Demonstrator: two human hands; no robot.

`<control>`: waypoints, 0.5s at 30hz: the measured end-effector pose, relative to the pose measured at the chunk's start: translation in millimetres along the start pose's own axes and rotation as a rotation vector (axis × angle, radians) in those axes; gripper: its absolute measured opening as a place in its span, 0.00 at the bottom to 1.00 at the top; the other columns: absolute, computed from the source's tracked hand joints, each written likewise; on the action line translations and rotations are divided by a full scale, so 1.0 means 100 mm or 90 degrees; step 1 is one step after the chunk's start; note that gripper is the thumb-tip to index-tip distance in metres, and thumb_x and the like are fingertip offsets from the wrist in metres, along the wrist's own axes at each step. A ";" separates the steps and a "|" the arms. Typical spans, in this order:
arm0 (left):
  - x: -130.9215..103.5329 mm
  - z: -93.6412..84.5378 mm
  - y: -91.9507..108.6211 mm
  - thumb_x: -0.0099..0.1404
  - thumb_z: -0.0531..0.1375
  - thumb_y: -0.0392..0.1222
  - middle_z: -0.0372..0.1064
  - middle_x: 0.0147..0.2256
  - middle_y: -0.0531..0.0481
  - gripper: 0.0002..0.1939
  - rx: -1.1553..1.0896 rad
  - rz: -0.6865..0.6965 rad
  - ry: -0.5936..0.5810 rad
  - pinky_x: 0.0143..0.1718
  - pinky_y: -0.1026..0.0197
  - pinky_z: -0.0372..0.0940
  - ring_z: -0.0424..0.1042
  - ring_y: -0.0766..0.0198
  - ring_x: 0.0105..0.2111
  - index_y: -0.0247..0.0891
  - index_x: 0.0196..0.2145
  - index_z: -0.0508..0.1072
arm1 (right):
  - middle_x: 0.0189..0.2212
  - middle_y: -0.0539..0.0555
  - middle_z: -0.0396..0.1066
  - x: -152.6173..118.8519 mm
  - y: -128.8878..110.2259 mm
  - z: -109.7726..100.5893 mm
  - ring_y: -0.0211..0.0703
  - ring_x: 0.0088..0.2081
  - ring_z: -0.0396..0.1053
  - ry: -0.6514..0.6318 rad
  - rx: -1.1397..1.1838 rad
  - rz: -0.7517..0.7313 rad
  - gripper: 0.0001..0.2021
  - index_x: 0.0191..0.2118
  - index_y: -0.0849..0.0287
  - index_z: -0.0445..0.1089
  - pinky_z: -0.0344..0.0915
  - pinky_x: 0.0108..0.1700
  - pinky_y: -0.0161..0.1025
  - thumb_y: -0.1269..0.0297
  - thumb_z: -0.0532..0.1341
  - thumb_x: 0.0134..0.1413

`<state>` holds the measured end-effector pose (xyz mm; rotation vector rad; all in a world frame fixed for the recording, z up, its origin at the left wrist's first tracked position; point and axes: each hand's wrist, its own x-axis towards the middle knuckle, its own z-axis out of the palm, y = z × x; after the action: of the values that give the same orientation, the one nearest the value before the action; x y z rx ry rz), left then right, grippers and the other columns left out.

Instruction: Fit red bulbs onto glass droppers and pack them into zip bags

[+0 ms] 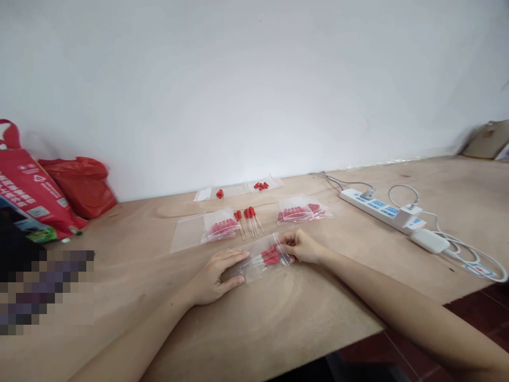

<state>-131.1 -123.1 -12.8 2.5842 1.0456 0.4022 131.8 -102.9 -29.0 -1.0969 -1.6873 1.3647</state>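
Observation:
A clear zip bag point(258, 263) lies on the table between my hands, with several red-tipped sticks point(271, 258) inside it. My right hand point(299, 246) pinches the bag's zip end at its right. At the bag's left end rests my left hand point(221, 273), fingers apart, the fingertips touching its edge. Just beyond are loose red-tipped sticks point(248, 215) with pale shafts. Filled clear bags with red pieces lie on either side of them, one at the left point(223, 227) and one at the right point(300, 212).
Near the wall lie bags with small red pieces point(261, 186). A white power strip point(382, 209) with a charger point(429, 241) and cables is at the right. Red bags point(85, 185) stand at the left. The wooden table's point(318, 323) front edge runs at the lower right.

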 end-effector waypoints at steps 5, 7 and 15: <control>0.01 -0.02 0.03 0.61 0.54 0.49 0.59 0.53 0.48 0.23 -0.009 0.005 -0.012 0.54 0.48 0.51 0.56 0.54 0.54 0.45 0.54 0.60 | 0.16 0.47 0.65 0.06 0.02 -0.03 0.30 0.14 0.57 0.117 -0.050 0.043 0.08 0.32 0.63 0.69 0.52 0.15 0.28 0.66 0.57 0.44; 0.01 -0.02 0.03 0.62 0.53 0.48 0.58 0.54 0.49 0.21 -0.005 0.013 -0.025 0.54 0.48 0.51 0.55 0.55 0.54 0.47 0.53 0.61 | 0.20 0.49 0.67 0.14 0.02 -0.06 0.31 0.18 0.60 0.215 -0.129 -0.016 0.06 0.29 0.63 0.68 0.57 0.20 0.29 0.69 0.57 0.43; 0.00 -0.03 0.02 0.63 0.52 0.46 0.56 0.55 0.51 0.17 0.018 0.041 -0.045 0.53 0.47 0.52 0.54 0.55 0.54 0.53 0.50 0.64 | 0.32 0.56 0.72 0.77 -0.19 0.05 0.38 0.34 0.68 0.255 -0.486 -0.013 0.10 0.36 0.64 0.67 0.62 0.37 0.33 0.74 0.56 0.44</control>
<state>-130.9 -124.5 -9.6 2.6415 0.9532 0.3117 93.4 -36.3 -10.8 -1.6227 -1.9260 0.4052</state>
